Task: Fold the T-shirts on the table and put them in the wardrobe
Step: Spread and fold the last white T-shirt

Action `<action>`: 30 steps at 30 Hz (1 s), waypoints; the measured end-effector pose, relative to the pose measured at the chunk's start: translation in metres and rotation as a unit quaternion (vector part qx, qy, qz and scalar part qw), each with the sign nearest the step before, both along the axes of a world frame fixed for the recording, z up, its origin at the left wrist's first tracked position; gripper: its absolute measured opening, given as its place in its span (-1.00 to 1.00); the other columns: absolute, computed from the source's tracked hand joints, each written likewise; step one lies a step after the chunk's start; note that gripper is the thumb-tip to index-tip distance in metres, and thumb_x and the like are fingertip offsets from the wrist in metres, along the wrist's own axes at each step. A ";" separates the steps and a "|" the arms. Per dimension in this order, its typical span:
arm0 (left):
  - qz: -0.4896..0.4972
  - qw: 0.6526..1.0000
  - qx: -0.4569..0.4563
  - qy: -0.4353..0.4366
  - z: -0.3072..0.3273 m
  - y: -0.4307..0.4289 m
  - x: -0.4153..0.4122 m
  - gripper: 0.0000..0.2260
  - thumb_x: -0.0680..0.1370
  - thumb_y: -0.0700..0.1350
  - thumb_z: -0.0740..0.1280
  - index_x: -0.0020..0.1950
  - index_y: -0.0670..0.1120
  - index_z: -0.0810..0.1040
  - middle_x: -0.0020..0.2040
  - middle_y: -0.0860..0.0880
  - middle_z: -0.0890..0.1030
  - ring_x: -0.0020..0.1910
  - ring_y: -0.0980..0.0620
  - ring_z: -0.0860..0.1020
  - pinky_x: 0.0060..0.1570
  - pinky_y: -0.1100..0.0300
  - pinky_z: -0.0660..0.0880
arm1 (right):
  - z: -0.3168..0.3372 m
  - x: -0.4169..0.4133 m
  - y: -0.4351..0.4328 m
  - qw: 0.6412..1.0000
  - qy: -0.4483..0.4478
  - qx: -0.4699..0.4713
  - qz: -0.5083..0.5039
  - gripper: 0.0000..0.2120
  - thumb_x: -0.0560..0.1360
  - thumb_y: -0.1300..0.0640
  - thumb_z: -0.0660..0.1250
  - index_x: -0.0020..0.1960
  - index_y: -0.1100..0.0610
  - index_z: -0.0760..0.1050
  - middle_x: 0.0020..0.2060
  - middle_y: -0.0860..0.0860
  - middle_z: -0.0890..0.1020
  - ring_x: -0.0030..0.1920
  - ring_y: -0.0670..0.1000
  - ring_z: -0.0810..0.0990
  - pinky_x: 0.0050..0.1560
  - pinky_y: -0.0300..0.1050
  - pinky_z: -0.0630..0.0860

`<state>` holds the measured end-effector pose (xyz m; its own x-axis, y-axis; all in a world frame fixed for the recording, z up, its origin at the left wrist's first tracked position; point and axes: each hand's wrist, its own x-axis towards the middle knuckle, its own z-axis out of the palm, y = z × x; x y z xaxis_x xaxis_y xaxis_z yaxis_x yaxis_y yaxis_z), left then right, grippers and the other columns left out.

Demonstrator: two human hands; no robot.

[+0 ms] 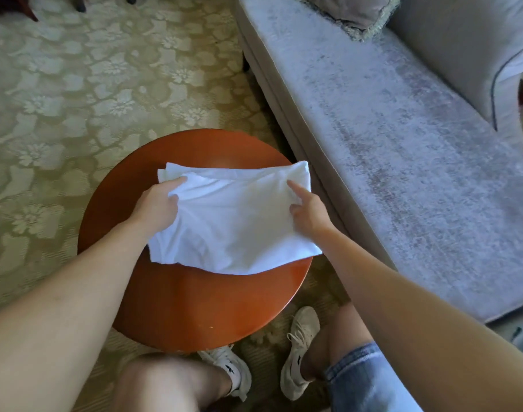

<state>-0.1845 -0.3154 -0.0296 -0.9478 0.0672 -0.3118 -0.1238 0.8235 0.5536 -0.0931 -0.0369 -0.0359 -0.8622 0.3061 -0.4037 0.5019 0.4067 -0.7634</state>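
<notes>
Shirt [233, 221] lay white and partly folded on round table [194, 307] | left hand [156, 203] gripped its left edge, fingers curled into cloth | right hand [309, 211] laid a straight forefinger on its right side, whether it gripped unclear | sofa [402, 144] beside table

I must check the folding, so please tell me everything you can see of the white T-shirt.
The white T-shirt looks like thin cotton, creased, folded into a rough rectangle. It lies on the round brown table. The left hand grips its left edge; the right hand touches its right side, forefinger straight, grip unclear.
</notes>
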 end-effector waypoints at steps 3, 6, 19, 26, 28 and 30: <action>-0.027 0.998 0.057 0.002 0.022 0.033 0.010 -0.67 0.63 -0.27 0.17 0.28 -0.02 0.59 0.42 -0.14 0.44 0.25 -0.22 0.50 -0.09 0.20 0.42 | 0.026 0.030 0.026 1.000 -0.004 0.015 -0.013 -0.51 0.59 0.35 0.11 0.46 0.02 0.37 0.33 0.11 0.46 0.20 0.09 0.50 0.12 -0.26 0.43; -0.098 0.990 0.101 0.013 0.043 0.086 0.033 -0.68 0.62 -0.28 0.23 0.37 -0.14 0.51 0.49 -0.13 0.34 0.45 -0.10 0.33 0.23 0.21 0.31 | 0.050 0.082 0.067 0.997 0.016 0.062 -0.046 -0.53 0.60 0.27 0.15 0.48 -0.01 0.32 0.37 0.17 0.42 0.25 0.16 0.46 0.10 -0.14 0.36; -0.331 0.906 0.263 -0.012 0.197 0.283 0.252 -0.36 0.54 -0.20 0.41 0.56 -0.09 0.22 0.43 -0.05 0.36 0.29 0.00 0.44 0.20 0.18 0.36 | 0.221 0.413 0.202 0.926 0.173 0.179 -0.283 -0.50 0.49 0.37 0.27 0.39 0.07 0.45 0.17 0.24 0.57 -0.06 0.11 0.57 0.03 0.10 0.57; -0.440 0.816 0.357 -0.114 0.221 0.384 0.383 -0.63 0.52 -0.36 0.34 0.31 -0.19 0.43 -0.05 -0.09 0.67 -0.25 0.10 0.66 -0.24 0.25 0.60 | 0.251 0.574 0.244 0.867 0.185 0.185 -0.423 -0.47 0.51 0.40 0.26 0.44 0.11 0.39 0.17 0.10 0.52 0.01 0.04 0.53 0.03 -0.17 0.45; -0.458 0.815 0.340 -0.107 0.198 0.406 0.411 -0.63 0.54 -0.42 0.28 0.32 -0.19 0.45 -0.19 -0.01 0.67 -0.28 0.08 0.64 -0.29 0.27 0.58 | 0.231 0.610 0.251 0.856 0.157 0.192 -0.454 -0.49 0.51 0.39 0.27 0.42 0.10 0.41 0.09 0.10 0.54 -0.13 0.04 0.54 -0.17 -0.28 0.47; -0.478 0.840 0.246 -0.072 0.154 0.423 0.429 -0.58 0.53 -0.40 0.30 0.38 -0.23 0.42 -0.10 -0.09 0.62 -0.17 -0.02 0.58 -0.25 0.23 0.52 | 0.182 0.635 0.252 0.869 0.068 0.212 -0.442 -0.55 0.53 0.34 0.28 0.38 0.09 0.43 -0.05 0.13 0.53 -0.32 0.02 0.47 -0.45 -0.32 0.39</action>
